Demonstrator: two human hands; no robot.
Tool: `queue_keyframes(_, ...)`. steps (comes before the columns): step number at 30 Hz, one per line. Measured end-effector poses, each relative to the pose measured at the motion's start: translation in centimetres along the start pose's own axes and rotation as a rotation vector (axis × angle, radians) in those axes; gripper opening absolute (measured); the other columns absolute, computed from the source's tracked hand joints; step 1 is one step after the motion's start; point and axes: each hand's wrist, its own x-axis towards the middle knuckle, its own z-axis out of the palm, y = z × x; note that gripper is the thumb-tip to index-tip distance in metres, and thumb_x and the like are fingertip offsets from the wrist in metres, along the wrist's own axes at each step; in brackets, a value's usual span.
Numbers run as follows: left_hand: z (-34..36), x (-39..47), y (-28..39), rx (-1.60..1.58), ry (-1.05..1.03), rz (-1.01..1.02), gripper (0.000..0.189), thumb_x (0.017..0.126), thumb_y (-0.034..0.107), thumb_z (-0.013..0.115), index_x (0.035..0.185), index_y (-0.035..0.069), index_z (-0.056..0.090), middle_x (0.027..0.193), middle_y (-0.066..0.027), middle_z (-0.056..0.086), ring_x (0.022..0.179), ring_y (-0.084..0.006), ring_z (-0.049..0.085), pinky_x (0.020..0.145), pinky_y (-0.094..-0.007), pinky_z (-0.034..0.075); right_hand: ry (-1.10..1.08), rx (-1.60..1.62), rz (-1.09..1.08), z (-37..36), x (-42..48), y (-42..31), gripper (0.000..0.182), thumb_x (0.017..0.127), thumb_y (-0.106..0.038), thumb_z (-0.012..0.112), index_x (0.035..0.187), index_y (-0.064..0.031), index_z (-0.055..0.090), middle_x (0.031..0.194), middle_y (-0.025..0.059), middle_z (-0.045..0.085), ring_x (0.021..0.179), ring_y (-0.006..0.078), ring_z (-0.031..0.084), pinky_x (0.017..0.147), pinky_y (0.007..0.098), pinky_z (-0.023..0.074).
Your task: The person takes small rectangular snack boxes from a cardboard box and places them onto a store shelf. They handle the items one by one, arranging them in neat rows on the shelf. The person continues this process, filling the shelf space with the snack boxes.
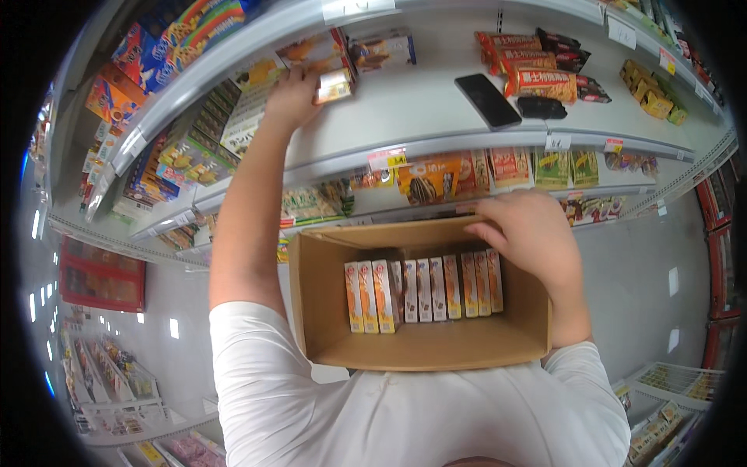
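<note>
My left hand (295, 96) is on the upper shelf, its fingers around the side of a small snack box (334, 86) in front of larger orange boxes (315, 53). Beside it stands a dark-and-white snack box (383, 51). My right hand (525, 233) grips the far right rim of an open cardboard carton (432, 353), which rests against the body at the shelf front. Inside the carton stands a row of upright thin snack boxes; the leftmost ones (383, 296) are orange and white, the middle ones (423, 290) mostly white, the right ones (481, 284) orange and yellow.
A black smartphone (488, 100) and a black object (541, 108) lie on the shelf (408, 114), near red biscuit packs (540, 83). Rows of green boxes (201, 149) stand at the left. A lower shelf holds an orange bag (429, 180) and other packs. The shelf's price-tag edge crosses just beyond the carton.
</note>
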Motion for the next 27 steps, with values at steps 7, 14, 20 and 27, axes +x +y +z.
queue_keyframes(7, -11.1, -6.8, 1.7, -0.044, 0.202, 0.169, 0.073, 0.081, 0.029, 0.094, 0.144, 0.009, 0.063, 0.137, -0.0129, 0.071, 0.131, -0.0366, 0.065, 0.109, -0.0528, 0.054, -0.012, -0.018, -0.007, 0.1, 0.3, -0.1, 0.026, 0.097, -0.039, 0.084, 0.095, -0.0135, 0.075, 0.085, 0.0081, 0.075, 0.083, 0.0355, 0.074, 0.073, 0.0508, 0.0566)
queue_keyframes(14, -22.4, -15.1, 7.8, -0.331, 0.451, 0.490, 0.068, 0.078, 0.025, 0.095, 0.138, 0.011, 0.068, 0.139, -0.0113, 0.072, 0.125, -0.0382, 0.068, 0.106, -0.0551, 0.053, -0.007, -0.031, 0.031, 0.3, 0.6, 0.0, 0.026, 0.098, -0.040, 0.082, 0.098, -0.0143, 0.078, 0.088, 0.0089, 0.077, 0.085, 0.0359, 0.075, 0.075, 0.0509, 0.0578)
queue_keyframes(20, -23.3, -18.2, 16.3, -0.614, 0.155, 0.839, 0.039, 0.089, 0.020, 0.082, 0.125, 0.014, 0.067, 0.129, -0.0068, 0.070, 0.121, -0.0295, 0.067, 0.117, -0.0518, 0.057, -0.002, -0.015, 0.015, 1.0, 1.2, -0.3, 0.027, 0.100, -0.039, 0.080, 0.096, -0.0129, 0.077, 0.085, 0.0101, 0.076, 0.087, 0.0368, 0.076, 0.076, 0.0520, 0.0586)
queue_keyframes(27, -14.8, -20.0, 19.1, -0.468, -0.117, 1.054, 0.032, 0.092, 0.017, 0.074, 0.122, 0.015, 0.064, 0.126, -0.0060, 0.069, 0.131, -0.0313, 0.066, 0.132, -0.0556, 0.045, -0.044, -0.018, 0.029, -0.1, 0.9, -1.6, 0.027, 0.098, -0.037, 0.082, 0.097, -0.0105, 0.076, 0.088, 0.0125, 0.076, 0.088, 0.0393, 0.075, 0.076, 0.0526, 0.0573)
